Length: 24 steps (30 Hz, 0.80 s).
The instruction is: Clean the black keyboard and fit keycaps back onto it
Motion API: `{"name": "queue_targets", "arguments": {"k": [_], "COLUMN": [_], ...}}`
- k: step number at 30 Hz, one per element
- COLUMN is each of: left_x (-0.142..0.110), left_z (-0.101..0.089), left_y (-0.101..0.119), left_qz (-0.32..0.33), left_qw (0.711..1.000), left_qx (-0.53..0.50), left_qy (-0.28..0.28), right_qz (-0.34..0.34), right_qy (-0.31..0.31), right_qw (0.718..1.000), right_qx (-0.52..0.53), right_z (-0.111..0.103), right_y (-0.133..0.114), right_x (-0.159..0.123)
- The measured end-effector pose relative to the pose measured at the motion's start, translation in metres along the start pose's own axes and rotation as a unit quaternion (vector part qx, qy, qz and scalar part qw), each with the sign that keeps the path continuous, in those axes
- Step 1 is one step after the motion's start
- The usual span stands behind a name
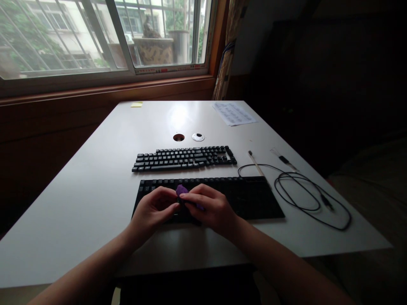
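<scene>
Both my hands meet over the near black keyboard [251,199] on the white table [95,190]. My right hand [213,209] is closed, pinching a small purple object [182,190] whose top shows above my fingers. My left hand [154,209] is curled with its fingertips touching the same purple object. What lies under the fingers is hidden. A second, smaller black keyboard [184,158] lies just beyond, parallel to the first.
A black cable [313,199] loops on the table right of the near keyboard, next to a thin stick [256,163] and a small tool [284,159]. Farther back are a cable hole [178,137], its cap [198,137], a printed sheet [233,113] and a yellow note [136,104].
</scene>
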<state>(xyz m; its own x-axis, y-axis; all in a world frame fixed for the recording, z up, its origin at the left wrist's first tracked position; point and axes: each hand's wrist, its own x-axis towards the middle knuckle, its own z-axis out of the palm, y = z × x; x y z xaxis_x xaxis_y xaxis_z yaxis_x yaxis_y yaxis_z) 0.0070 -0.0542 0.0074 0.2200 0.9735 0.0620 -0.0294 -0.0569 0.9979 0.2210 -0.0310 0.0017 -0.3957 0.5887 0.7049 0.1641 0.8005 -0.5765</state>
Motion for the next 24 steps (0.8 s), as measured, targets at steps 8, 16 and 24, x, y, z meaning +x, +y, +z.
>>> {"name": "queue_targets", "arguments": {"k": [8,16,24], "left_x": [-0.001,0.004,0.004], "left_z": [-0.002,-0.015,-0.015], "left_y": [-0.003,-0.007,-0.008], "left_qz": [0.014,0.047,0.039], "left_qw": [1.0,0.995,0.997], "left_qx": [0.02,0.004,-0.012], "left_qy": [0.016,0.086,0.064], "right_qz": [-0.042,-0.074,-0.046], "right_qy": [-0.001,-0.019,0.006], "right_qw": [0.999,0.994,0.997], "right_qx": [-0.03,-0.077,-0.068], "right_z": [0.0,0.001,-0.001], "right_y": [0.0,0.003,0.007], "right_x": [-0.003,-0.004,-0.005]}}
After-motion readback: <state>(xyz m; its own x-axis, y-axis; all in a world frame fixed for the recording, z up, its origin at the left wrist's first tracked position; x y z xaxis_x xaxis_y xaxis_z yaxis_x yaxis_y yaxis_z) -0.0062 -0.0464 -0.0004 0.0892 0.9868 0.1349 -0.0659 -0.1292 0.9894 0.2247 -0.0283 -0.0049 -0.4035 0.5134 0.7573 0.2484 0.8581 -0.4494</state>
